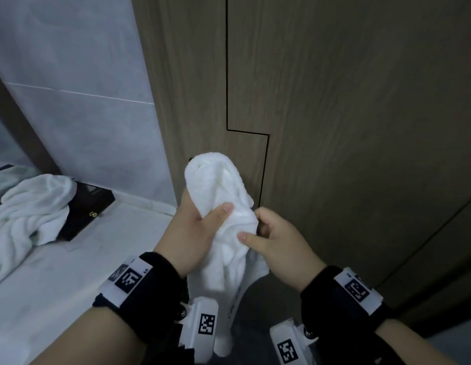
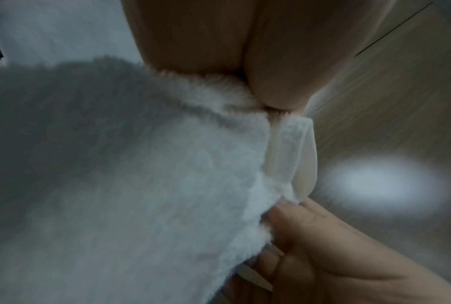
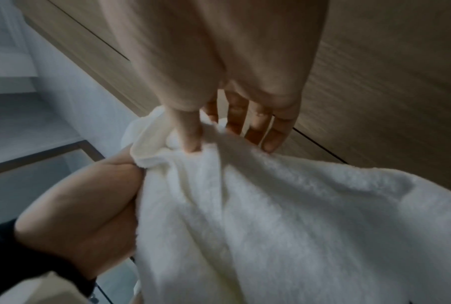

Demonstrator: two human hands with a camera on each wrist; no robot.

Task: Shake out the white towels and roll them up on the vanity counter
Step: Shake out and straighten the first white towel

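Note:
A bunched white towel (image 1: 221,196) hangs in the air in front of the wooden cabinet, its lower end trailing down between my wrists. My left hand (image 1: 200,225) grips it from the left, thumb pressed on its front. My right hand (image 1: 266,233) pinches the towel's right edge between thumb and fingers. The left wrist view shows the towel (image 2: 167,185) close up with the right hand (image 2: 336,246) on its hem. In the right wrist view the towel (image 3: 284,216) spreads below the right thumb, and the left hand (image 3: 89,205) holds it from the left.
A second crumpled white towel (image 1: 29,214) lies on the pale vanity counter (image 1: 79,280) at the left, partly over a dark box (image 1: 89,212). A tiled wall (image 1: 79,101) rises behind the counter. A wooden cabinet front (image 1: 347,114) stands close ahead.

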